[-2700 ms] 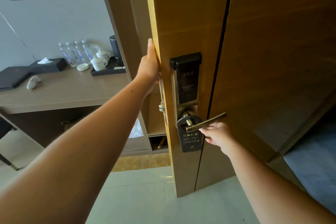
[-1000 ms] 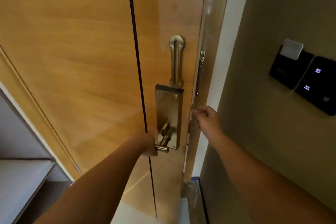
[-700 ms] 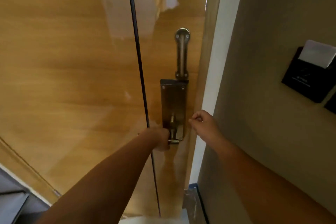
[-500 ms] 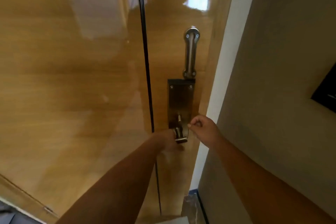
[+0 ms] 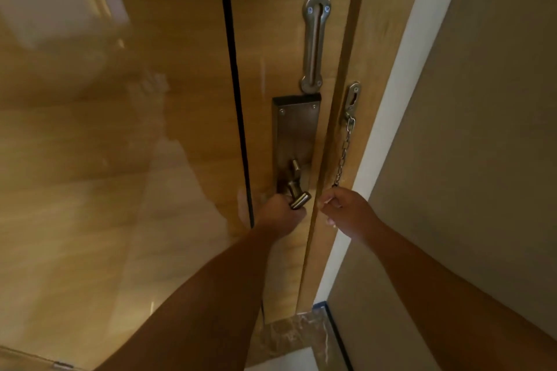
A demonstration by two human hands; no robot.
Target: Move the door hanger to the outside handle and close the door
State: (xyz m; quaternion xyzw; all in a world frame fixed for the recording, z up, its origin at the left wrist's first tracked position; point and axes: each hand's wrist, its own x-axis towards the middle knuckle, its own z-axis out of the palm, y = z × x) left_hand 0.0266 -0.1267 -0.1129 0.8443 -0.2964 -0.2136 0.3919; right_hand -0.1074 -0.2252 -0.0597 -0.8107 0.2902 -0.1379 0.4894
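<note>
Door (image 5: pixel 150 159) looks shut against the frame (image 5: pixel 346 159). My left hand (image 5: pixel 278 214) is wrapped around the inside handle (image 5: pixel 298 197), fingers curled tight. My right hand (image 5: pixel 346 211), just right of the handle, pinches the chain (image 5: pixel 343 153) end. Door hanger not visible, presumably outside. I'd hold the handle firm, confirm the latch clicks, then let the chain drop gently.

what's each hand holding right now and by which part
Left hand grips the door handle along its lever, beside the end cap. Right hand pinches the security chain by its lower free end.
</note>
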